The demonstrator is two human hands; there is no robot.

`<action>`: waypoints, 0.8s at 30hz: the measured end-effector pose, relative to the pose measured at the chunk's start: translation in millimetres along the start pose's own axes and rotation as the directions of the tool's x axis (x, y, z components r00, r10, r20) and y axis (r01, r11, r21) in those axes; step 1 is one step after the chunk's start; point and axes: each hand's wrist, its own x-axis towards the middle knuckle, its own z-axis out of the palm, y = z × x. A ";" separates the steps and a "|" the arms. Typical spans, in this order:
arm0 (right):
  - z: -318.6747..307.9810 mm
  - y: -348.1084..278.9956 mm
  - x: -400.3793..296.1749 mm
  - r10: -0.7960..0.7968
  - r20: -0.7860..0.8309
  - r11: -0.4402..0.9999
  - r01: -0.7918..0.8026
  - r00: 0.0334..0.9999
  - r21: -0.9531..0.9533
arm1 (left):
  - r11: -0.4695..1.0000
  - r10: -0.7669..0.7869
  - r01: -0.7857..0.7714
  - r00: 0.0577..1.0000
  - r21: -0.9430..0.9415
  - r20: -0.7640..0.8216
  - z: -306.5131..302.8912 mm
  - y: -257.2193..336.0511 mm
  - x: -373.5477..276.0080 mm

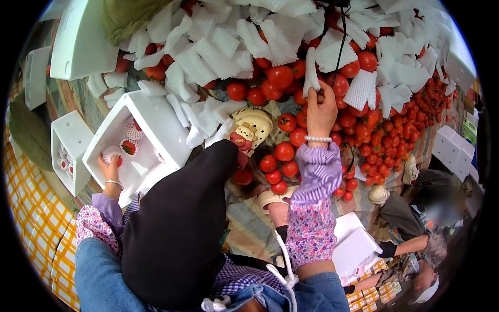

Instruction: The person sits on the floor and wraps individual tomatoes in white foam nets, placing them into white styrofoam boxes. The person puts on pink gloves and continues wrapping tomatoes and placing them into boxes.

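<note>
My left hand [110, 167] reaches into an open white foam box [156, 117] at the left, its fingers closed on a tomato in a white foam net [113, 154]. Two more netted tomatoes [130, 147] lie in that box beside it. My right hand [322, 105] is stretched forward over the heap of red tomatoes [280, 77], its fingertips on a flat white foam net sleeve [310, 72]. Many such sleeves [210, 58] lie spread over the heap. Loose tomatoes [284, 151] lie on the ground cloth near my right forearm.
A smaller foam box [80, 128] with netted tomatoes stands at the left. Another foam box [82, 43] is at the upper left. Yellow-checked cartons [31, 195] line the left edge. A co-worker [413, 241] sits at the lower right by a white foam box [356, 249]. My clog [253, 124] touches the heap's edge.
</note>
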 end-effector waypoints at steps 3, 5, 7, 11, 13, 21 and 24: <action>-22.5 2.1 -26.3 -0.050 -0.057 0.998 0.052 0.997 0.032 | 0.768 0.529 -0.547 0.835 0.333 0.152 49.3 112.7 -69.9; -25.8 -15.3 -53.2 0.060 0.000 0.994 -0.059 0.998 0.095 | 0.742 0.564 -0.598 0.801 0.305 0.199 50.8 158.0 -90.3; -23.6 -28.5 -79.5 -0.141 0.020 0.990 0.141 0.990 0.024 | 0.646 0.653 -0.701 0.713 0.304 0.257 58.7 198.6 -119.5; -8.5 -40.7 -119.4 -0.203 0.188 0.976 0.184 0.961 0.115 | 0.489 0.822 -0.863 0.406 -0.127 0.400 95.0 265.6 -175.9; 0.1 -57.1 -130.9 -0.122 0.230 0.978 0.078 0.966 0.192 | 0.733 0.628 -0.521 0.269 -0.438 0.730 116.7 290.9 -186.8; -0.9 -56.6 -126.8 0.051 0.459 0.763 -0.331 0.887 0.556 | 0.924 0.371 0.191 -0.248 -0.331 0.895 200.1 320.7 -210.8; -3.8 -51.2 -127.0 0.058 0.473 0.709 -0.370 0.879 0.600 | 0.938 0.334 -0.030 -0.186 -0.346 0.924 210.9 321.8 -215.0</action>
